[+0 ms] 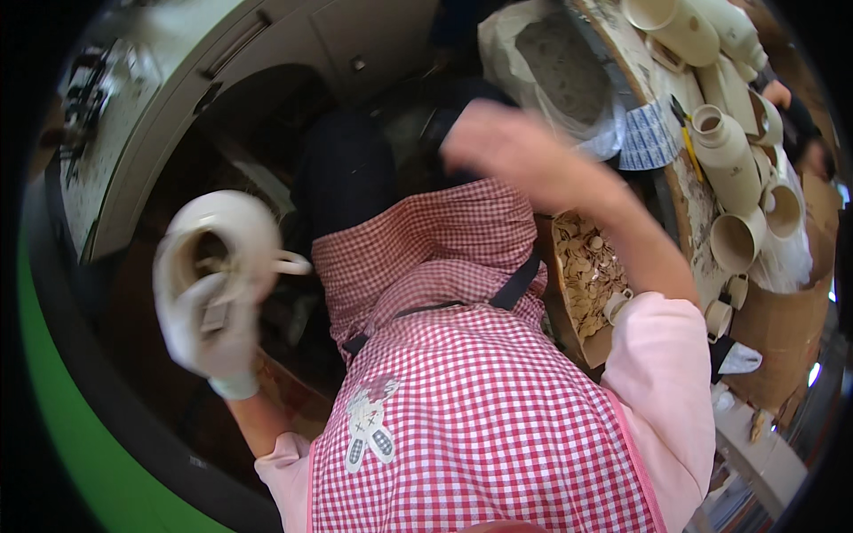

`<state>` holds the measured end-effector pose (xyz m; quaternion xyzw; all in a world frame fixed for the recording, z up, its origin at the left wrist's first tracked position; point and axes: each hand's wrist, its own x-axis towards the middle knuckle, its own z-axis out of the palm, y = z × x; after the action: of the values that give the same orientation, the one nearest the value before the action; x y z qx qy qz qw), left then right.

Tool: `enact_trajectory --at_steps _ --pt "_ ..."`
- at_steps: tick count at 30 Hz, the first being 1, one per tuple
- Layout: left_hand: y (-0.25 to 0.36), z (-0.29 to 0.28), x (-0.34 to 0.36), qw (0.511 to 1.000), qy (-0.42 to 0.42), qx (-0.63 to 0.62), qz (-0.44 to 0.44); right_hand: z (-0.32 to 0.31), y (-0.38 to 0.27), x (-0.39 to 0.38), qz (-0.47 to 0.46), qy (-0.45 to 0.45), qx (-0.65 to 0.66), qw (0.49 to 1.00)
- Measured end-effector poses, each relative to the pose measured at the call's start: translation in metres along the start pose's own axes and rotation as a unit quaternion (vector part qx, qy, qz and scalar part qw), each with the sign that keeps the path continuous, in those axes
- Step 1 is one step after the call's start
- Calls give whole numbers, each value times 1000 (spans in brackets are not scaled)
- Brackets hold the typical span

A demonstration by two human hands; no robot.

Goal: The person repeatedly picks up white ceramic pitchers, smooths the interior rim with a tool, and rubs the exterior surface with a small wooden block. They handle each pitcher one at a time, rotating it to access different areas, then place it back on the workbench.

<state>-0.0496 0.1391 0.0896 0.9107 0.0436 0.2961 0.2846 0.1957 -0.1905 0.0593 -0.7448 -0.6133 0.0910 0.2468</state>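
Observation:
In my left hand (213, 342), which wears a white glove, is a cream ceramic-looking vessel (222, 213) with a side handle and a dark opening facing up, its fingers closed on it at the left. My right hand (489, 142) is bare and blurred by motion, raised over my dark-trousered lap near a plastic-lined bag (560, 71); I cannot make out whether its fingers hold anything. Below my right forearm sits a cardboard box (586, 258) of small pale discs with a little cream cup (617, 305) in it.
A worn bench (689, 222) on my right carries several cream vessels (729, 160), a yellow-handled tool (689, 142) and a blue-printed sheet (647, 133). A co-worker's hand (777, 93) shows beyond it. A pale cabinet (267, 40) with a countertop is at the upper left.

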Motion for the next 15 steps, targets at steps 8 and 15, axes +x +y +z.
enact_trajectory --at_steps 8,15 --pt "-56 -35 1 949 253 165 -89 -104 193 -161 476 75 -429 764" --pt "-27 -38 8 934 287 213 -22 -42 162 -136 271 254 -282 885"
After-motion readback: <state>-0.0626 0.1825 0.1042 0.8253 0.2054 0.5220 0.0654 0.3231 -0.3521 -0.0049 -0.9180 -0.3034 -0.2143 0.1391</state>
